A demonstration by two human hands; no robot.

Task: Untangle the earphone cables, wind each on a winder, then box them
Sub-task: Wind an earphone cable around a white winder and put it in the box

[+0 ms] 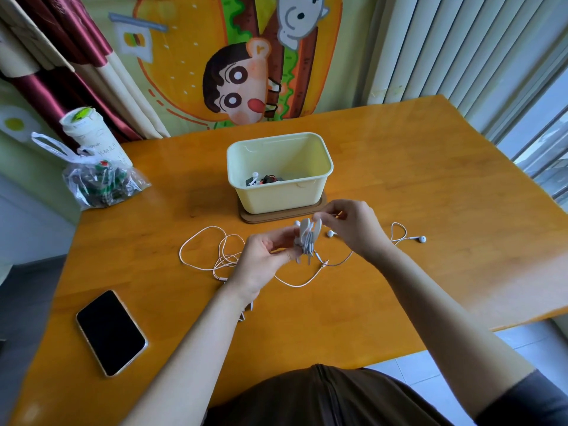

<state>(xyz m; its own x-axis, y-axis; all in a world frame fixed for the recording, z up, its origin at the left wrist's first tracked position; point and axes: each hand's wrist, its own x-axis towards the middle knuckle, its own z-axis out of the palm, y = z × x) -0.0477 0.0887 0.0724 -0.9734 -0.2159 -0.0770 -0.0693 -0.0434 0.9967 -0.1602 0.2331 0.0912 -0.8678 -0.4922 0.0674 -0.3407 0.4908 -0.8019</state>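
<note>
Winding: judged best done with the left hand (261, 259) holding the winder (308, 233) steady while the right hand (350, 222) feeds the cable (309, 249) taut, turns side by side.
Left hand: raised over the table (399, 179), fingers curled round the winder.
Right hand: at the winder's top, fingertips pinching its cable.
Loose cable (180, 252): 1, sprawled on the table beneath.
Box (276, 196): just behind, open.
</note>
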